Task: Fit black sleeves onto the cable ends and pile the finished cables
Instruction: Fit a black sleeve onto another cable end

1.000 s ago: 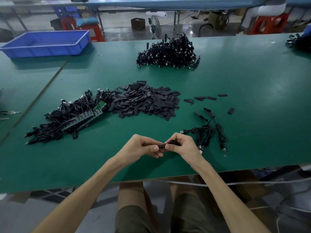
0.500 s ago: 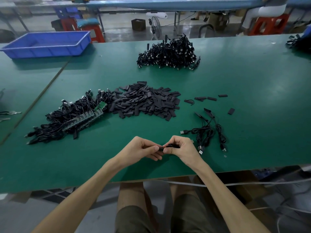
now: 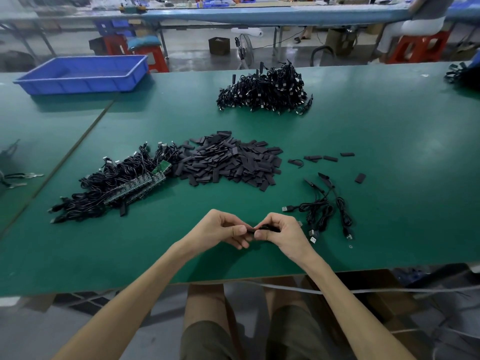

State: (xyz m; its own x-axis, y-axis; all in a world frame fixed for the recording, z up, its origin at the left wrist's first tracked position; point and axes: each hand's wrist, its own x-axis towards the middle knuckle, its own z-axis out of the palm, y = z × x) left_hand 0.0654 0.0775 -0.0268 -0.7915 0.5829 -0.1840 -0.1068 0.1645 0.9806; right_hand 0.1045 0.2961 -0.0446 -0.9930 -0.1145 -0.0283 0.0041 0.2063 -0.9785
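My left hand (image 3: 224, 228) and my right hand (image 3: 279, 231) meet over the near middle of the green table (image 3: 389, 152). Together they pinch a black sleeve and cable end (image 3: 259, 228), mostly hidden by my fingers. A heap of loose black sleeves (image 3: 233, 162) lies beyond my hands. Left of it sits a pile of black cables with green boards (image 3: 114, 185). To the right of my right hand lie a few sleeved cables (image 3: 324, 206).
A large pile of black cables (image 3: 267, 90) sits at the far middle. A blue tray (image 3: 83, 74) stands at the far left. Several stray sleeves (image 3: 322, 158) lie right of the heap. Pliers (image 3: 18, 178) rest at the left edge. A seated person (image 3: 413, 24) is behind.
Both hands have shifted slightly toward me while working the sleeve along the cable end. Nothing else on the table has moved.
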